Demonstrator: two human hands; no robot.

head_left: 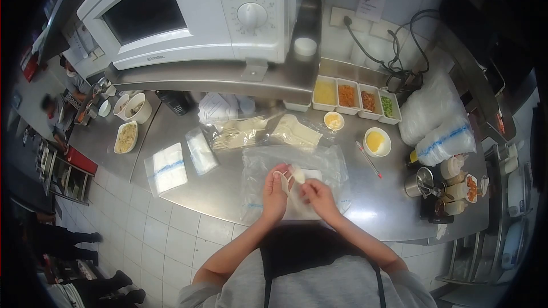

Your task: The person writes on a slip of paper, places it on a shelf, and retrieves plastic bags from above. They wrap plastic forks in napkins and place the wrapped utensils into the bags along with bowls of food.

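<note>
Over a clear plastic bag (257, 165) lying on the steel counter, my left hand (275, 197) is closed around pale disposable cutlery. A pale spoon head (298, 176) sticks up between the two hands. Beside it on the right, my right hand (319, 198) has its fingers curled together near the spoon; what they hold, if anything, is too small to make out. A white item (312, 174) lies on the bag behind my hands. Beyond the bag are a pack of pale forks (240, 132) and a pack of pale spoons (295, 132).
A microwave (200, 11) stands on a shelf above the counter (228, 194). Food trays (346, 96), a yellow-filled bowl (377, 142) and a pen (369, 160) are right. Packs of white bags (169, 167) lie left. Other people (54, 114) stand far left.
</note>
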